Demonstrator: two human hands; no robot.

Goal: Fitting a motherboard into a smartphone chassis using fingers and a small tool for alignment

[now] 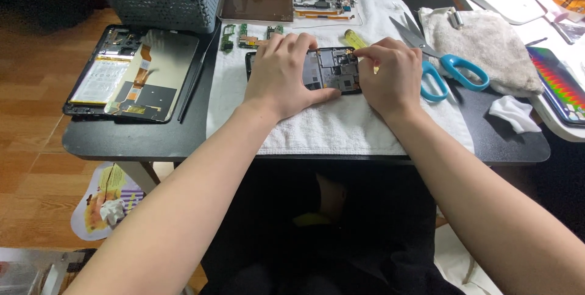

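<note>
Left hand: the left hand (281,72) lies palm down on the opened phone frame (329,69), fingers spread fairly wide and gently curled over its left half, thumb pressed along the near edge. It pins the frame rather than gripping it.
Right hand: the right hand (390,75) is narrowed to a pinch, thumb and forefinger drawn together at the frame's upper right corner, at about 1 o'clock from the frame's middle. A yellow-handled tool (355,39) shows just beyond the fingers; whether the hand grasps it cannot be told.
Phone frame: black, back cover off, inner parts showing. It lies flat on the white towel (341,127), long axis running 9 to 3 o'clock, between the two hands.
Towel: spread over the middle of the dark surface (122,139).
At 9 o'clock: a second opened device (131,72) lies flat, well apart from the left hand.
At 3 o'clock: blue-handled scissors (442,66) lie just beside the right hand, blades pointing toward 11 o'clock.
At 12 o'clock: small circuit boards (247,36) lie near the frame's far edge.
</note>
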